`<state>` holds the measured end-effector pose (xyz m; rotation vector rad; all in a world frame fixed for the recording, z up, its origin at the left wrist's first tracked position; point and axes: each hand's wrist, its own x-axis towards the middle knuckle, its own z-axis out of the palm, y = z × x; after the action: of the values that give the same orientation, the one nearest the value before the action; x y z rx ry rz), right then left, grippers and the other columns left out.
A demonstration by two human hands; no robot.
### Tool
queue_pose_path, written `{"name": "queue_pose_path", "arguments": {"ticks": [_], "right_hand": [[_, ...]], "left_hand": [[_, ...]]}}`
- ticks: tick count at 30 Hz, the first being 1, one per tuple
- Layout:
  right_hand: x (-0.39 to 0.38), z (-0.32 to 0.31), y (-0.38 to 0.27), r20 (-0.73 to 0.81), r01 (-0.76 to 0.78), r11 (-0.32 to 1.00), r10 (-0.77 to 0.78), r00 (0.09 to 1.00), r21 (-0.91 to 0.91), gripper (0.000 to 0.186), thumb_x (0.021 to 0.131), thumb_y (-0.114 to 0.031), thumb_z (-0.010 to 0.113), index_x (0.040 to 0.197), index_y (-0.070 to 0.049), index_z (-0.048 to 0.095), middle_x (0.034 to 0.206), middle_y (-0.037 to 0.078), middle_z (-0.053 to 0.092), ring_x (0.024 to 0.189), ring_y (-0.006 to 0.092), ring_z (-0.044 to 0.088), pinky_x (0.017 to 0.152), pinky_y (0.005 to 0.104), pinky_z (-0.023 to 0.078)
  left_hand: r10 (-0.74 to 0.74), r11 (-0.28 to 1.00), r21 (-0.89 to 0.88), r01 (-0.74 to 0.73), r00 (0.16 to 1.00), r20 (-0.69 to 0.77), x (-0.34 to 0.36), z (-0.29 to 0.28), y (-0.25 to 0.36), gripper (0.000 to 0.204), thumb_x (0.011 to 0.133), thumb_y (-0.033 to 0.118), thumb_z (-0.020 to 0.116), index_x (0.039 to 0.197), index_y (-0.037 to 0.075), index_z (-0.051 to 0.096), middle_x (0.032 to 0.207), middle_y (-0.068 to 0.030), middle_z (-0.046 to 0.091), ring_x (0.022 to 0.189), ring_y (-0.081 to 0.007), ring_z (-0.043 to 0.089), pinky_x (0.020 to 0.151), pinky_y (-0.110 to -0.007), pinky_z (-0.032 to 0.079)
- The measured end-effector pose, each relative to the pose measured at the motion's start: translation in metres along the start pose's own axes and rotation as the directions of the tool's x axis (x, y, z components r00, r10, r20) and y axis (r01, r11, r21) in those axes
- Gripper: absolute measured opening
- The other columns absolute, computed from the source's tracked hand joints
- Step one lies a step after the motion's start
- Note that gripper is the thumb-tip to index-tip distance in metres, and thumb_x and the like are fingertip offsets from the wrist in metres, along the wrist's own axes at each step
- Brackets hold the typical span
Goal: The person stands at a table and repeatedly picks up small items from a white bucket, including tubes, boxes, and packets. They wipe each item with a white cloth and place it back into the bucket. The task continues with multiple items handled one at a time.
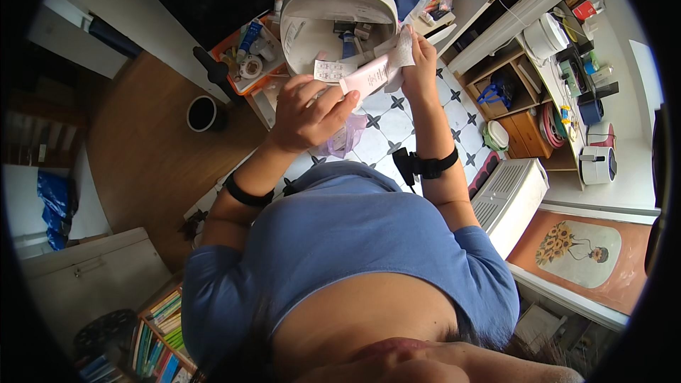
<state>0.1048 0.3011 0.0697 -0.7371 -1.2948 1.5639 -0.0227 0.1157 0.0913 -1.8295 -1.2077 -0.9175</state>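
Note:
A pale pink squeeze tube (pixel 367 78) lies slanted between my hands. My left hand (pixel 306 115) is closed on its lower left end, thumb along the near side. In my right hand (pixel 420 67), fingers are wrapped round a crumpled white wipe (pixel 403 51), which touches the tube's upper right end. Just beyond the tube stands a white rounded container (pixel 291 35). Inside it, a small blue tube (pixel 347 44) and several small packages rest. A white printed card (pixel 332 69) shows by the container's near edge, beside my left fingers.
To the container's left sits an orange-rimmed tray (pixel 246 88) full of small bottles and tubes. Below, a lilac plastic bag (pixel 345 139) hangs near my left wrist. A black bin (pixel 202 113) stands on the wooden floor. Crowded shelves (pixel 521 92) line the right side.

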Motion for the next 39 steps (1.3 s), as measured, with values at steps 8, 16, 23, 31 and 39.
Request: {"name": "queue_pose_path", "arguments": {"ticks": [8, 16, 23, 31, 39], "right_hand": [[-0.024, -0.002, -0.008, 0.155, 0.089, 0.978, -0.119, 0.981, 0.186, 0.030, 0.098, -0.026, 0.047, 0.090, -0.001, 0.061, 0.075, 0.002, 0.060, 0.063, 0.0085, 0.054, 0.058, 0.0224, 0.044], [-0.028, -0.010, -0.006, 0.072, 0.494, 0.869, -0.491, 0.868, -0.035, 0.019, 0.092, -0.012, 0.054, 0.080, 0.002, 0.060, 0.067, 0.002, 0.056, 0.059, 0.0077, 0.045, 0.056, 0.0242, 0.038], [-0.039, -0.005, -0.033, 0.432, 0.742, 0.378, -0.631, 0.644, -0.554, 0.013, 0.077, -0.009, 0.067, 0.072, -0.001, 0.058, 0.063, 0.010, 0.052, 0.055, 0.0271, 0.050, 0.052, 0.0330, 0.040], [-0.062, 0.021, -0.008, 0.509, 0.706, 0.424, -0.493, 0.705, -0.567, 0.030, 0.089, -0.027, 0.056, 0.069, -0.005, 0.052, 0.060, 0.012, 0.053, 0.056, 0.0321, 0.054, 0.051, 0.0402, 0.043], [-0.038, -0.008, 0.004, 0.688, 0.755, 0.343, -0.316, 0.653, -0.560, 0.031, 0.092, -0.029, 0.050, 0.072, -0.006, 0.053, 0.062, 0.012, 0.057, 0.058, 0.0338, 0.057, 0.050, 0.0415, 0.042]], "left_hand": [[-0.071, 0.991, -0.123, 0.059, 0.993, -0.097, 0.004, -0.003, -0.022, 0.025, 0.070, 0.010, 0.076, 0.094, 0.008, 0.068, 0.089, -0.0019, 0.059, 0.076, -0.0186, 0.058, 0.067, -0.032, 0.049], [-0.695, 0.222, -0.686, 0.692, 0.606, 0.386, 0.002, 0.003, -0.009, 0.011, 0.085, 0.010, 0.067, 0.084, -0.001, 0.066, 0.064, -0.0036, 0.059, 0.057, -0.0111, 0.055, 0.055, -0.021, 0.044], [-0.650, -0.233, -0.714, 0.660, 0.440, 0.619, -0.003, 0.010, -0.020, 0.016, 0.087, 0.012, 0.065, 0.082, -0.003, 0.065, 0.063, -0.0025, 0.061, 0.056, -0.0063, 0.055, 0.053, -0.019, 0.043], [-0.550, 0.280, -0.569, 0.773, 0.615, 0.565, 0.014, 0.018, -0.001, 0.009, 0.085, 0.002, 0.063, 0.081, -0.006, 0.063, 0.067, -0.0034, 0.061, 0.058, -0.0061, 0.054, 0.052, -0.022, 0.042], [-0.569, 0.398, -0.549, 0.735, 0.667, 0.481, 0.009, 0.017, -0.028, 0.012, 0.083, 0.006, 0.064, 0.085, -0.006, 0.067, 0.068, -0.0098, 0.066, 0.060, -0.0105, 0.059, 0.061, -0.025, 0.048]]}}
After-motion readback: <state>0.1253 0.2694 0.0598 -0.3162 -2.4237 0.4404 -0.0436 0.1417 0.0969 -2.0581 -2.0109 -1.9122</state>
